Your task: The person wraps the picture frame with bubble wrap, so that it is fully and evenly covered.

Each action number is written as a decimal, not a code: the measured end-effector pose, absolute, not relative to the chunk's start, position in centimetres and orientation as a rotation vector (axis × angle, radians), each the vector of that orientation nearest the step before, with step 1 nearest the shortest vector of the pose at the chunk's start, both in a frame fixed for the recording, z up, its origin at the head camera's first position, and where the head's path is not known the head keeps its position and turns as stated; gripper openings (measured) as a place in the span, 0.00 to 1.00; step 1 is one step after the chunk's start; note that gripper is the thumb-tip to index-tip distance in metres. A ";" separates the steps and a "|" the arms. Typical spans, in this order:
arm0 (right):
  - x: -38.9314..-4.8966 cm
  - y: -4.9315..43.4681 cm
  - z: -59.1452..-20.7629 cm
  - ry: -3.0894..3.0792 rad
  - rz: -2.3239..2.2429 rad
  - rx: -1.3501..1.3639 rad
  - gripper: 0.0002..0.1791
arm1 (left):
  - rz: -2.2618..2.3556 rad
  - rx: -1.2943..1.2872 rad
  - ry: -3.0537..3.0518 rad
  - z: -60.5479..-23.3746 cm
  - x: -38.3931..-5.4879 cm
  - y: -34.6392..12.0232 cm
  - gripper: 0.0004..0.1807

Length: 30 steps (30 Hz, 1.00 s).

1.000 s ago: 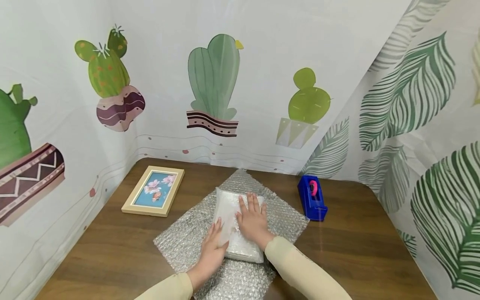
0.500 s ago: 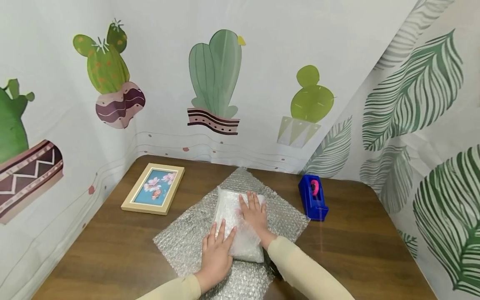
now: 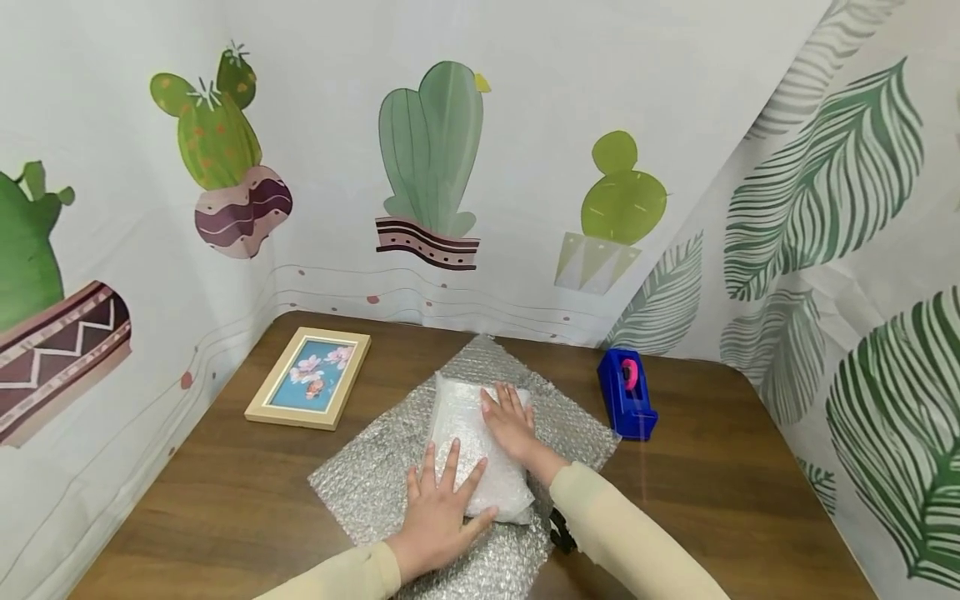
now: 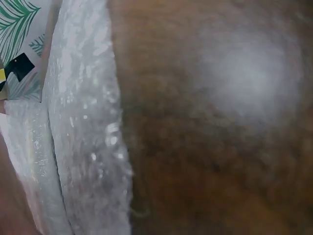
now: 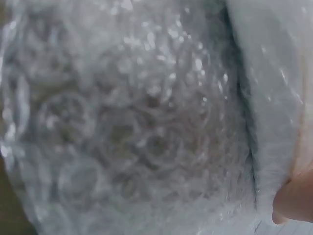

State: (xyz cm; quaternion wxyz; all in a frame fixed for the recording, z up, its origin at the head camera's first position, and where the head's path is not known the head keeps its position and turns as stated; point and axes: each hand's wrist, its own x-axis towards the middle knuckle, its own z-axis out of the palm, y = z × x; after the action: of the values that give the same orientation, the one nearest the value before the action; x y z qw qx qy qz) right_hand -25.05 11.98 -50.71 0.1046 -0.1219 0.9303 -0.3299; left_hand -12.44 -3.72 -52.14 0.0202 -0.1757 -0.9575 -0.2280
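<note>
A flat rectangular bundle in whitish translucent wrapping [image 3: 468, 417] lies on a sheet of bubble wrap [image 3: 367, 467], which is turned cornerwise on the table. My left hand [image 3: 438, 517] spreads its straight fingers over the bundle's near left part. On its upper right side my right hand [image 3: 513, 422] rests with fingers extended. The left wrist view has the bubble wrap [image 4: 88, 107] beside the bundle [image 4: 36, 161], and part of the hand [image 4: 10, 196] at the left edge. In the right wrist view a fingertip [image 5: 296, 200] touches the bundle [image 5: 274, 107]; what is inside cannot be made out.
A light wooden picture frame [image 3: 307, 381] with a flower picture lies at the back left of the brown table [image 3: 720, 483]. A blue tape dispenser [image 3: 627, 396] with a pink core stands back right. A small black object [image 3: 561, 531] is partly behind the right sleeve.
My left hand has moved from the bundle's left edge rightward and nearer me, its fingers spreading wider. The right hand stays on the upper right side, its wrist shifted slightly right.
</note>
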 end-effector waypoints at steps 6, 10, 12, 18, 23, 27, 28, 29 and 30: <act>-25.1 11.9 -51.4 2.772 -0.853 -0.380 0.37 | -0.534 -0.518 -3.085 -51.5 -12.5 -3.2 0.31; -25.0 11.8 -51.9 2.835 -0.782 -0.416 0.43 | -0.460 -0.511 -3.106 -51.2 -12.6 -2.9 0.33; -24.8 11.6 -52.0 2.862 -0.733 -0.432 0.46 | -0.449 -0.510 -3.107 -51.2 -12.6 -2.8 0.34; -24.1 11.3 -51.8 2.942 -0.589 -0.480 0.48 | -0.374 -0.580 -3.066 -51.3 -12.7 -3.1 0.32; -24.2 11.4 -51.8 2.947 -0.517 -0.462 0.47 | -0.248 -0.714 -2.982 -51.3 -13.0 -3.2 0.28; -24.4 11.5 -52.0 2.933 -0.526 -0.467 0.46 | -0.171 -0.752 -2.953 -51.2 -13.0 -3.2 0.28; -24.4 11.5 -52.1 2.930 -0.520 -0.465 0.45 | -0.162 -0.757 -2.949 -51.2 -13.0 -3.2 0.27; -24.4 11.4 -52.1 2.920 -0.511 -0.457 0.44 | -0.157 -0.759 -2.951 -51.2 -13.0 -3.2 0.27; -24.5 11.4 -52.1 2.913 -0.529 -0.460 0.44 | -0.150 -0.761 -2.950 -51.2 -13.0 -3.2 0.27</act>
State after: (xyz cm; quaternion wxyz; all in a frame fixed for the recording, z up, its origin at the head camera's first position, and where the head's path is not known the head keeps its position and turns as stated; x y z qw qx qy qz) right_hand -24.49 11.38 -52.07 0.0725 -0.1531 0.9697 -0.1761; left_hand -12.99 -3.22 -51.17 0.0458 -0.2492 -0.9661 -0.0491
